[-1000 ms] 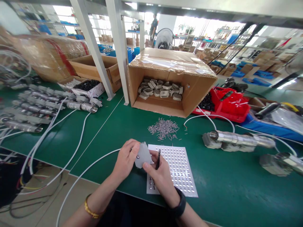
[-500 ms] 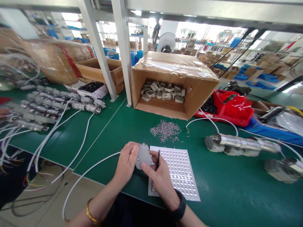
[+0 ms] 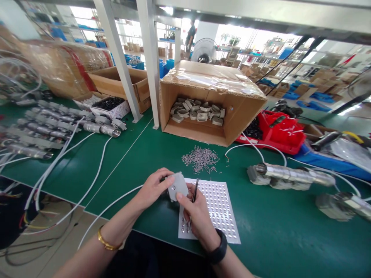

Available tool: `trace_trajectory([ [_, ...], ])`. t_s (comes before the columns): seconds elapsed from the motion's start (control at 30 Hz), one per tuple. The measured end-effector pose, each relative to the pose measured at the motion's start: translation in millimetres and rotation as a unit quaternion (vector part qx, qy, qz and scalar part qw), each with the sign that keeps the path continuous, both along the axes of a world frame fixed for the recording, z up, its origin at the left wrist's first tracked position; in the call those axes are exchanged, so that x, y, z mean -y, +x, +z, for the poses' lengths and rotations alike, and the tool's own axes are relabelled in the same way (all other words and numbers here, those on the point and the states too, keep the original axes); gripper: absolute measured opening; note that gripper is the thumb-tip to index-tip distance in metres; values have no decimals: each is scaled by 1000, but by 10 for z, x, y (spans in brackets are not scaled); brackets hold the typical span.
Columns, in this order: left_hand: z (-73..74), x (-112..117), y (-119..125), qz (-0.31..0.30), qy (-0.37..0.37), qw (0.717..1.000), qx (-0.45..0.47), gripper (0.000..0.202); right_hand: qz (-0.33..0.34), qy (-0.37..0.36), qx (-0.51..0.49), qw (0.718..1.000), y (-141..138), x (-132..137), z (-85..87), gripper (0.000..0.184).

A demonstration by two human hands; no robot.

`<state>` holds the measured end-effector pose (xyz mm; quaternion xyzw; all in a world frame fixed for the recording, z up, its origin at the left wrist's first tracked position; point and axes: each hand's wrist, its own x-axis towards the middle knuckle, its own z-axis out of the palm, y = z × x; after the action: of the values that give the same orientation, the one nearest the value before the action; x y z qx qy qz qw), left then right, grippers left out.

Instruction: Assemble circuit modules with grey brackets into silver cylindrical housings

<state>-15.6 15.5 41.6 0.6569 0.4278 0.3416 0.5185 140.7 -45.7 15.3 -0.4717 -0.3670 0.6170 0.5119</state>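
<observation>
My left hand (image 3: 152,189) grips a small grey metal part (image 3: 177,186) with a round button on its face. My right hand (image 3: 197,214) touches the same part with its thumb and holds black tweezers (image 3: 193,195) between its fingers. Both hands hover over the near edge of a white sheet (image 3: 217,208) covered with rows of small shiny dots. A white cable (image 3: 113,204) runs from the part toward the lower left. A heap of small metal pins (image 3: 199,158) lies just beyond the sheet on the green table (image 3: 139,154).
An open cardboard box (image 3: 240,112) with several grey parts stands behind the pins. Metal cylinder assemblies with cables lie at the left (image 3: 43,127) and right (image 3: 286,175). A red bin (image 3: 284,133) sits at the right. A fan (image 3: 204,50) and a person stand far back.
The grey part has turned in my hands, so its face with the round button shows more. The view has shifted slightly. My hands stay in the same place.
</observation>
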Motion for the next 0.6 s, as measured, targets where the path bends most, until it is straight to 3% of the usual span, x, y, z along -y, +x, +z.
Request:
trace_trajectory([
  [0.1,124,-23,10,-50,93,992,-61,24,8,59,79,995,141,-11,29,51],
  [0.17,151,-10,55,-90,204,964,-143,26,11,169,209,963,314,-19,4,44],
  [0.23,86,14,134,-118,354,898,-231,28,25,301,381,874,517,-11,-49,46],
  [0.33,-149,38,272,-112,574,761,-281,15,61,419,582,694,772,56,-116,54],
  [0.4,-315,44,333,-97,648,706,-270,13,87,429,653,618,878,133,-116,47],
  [0.43,-379,48,346,-95,664,694,-261,15,107,425,670,599,920,171,-102,44],
  [0.5,-459,64,338,-99,676,688,-243,17,156,407,669,602,1006,218,-60,37],
  [0.6,-473,101,267,-126,672,696,-218,18,151,357,625,678,1192,110,-23,33],
])
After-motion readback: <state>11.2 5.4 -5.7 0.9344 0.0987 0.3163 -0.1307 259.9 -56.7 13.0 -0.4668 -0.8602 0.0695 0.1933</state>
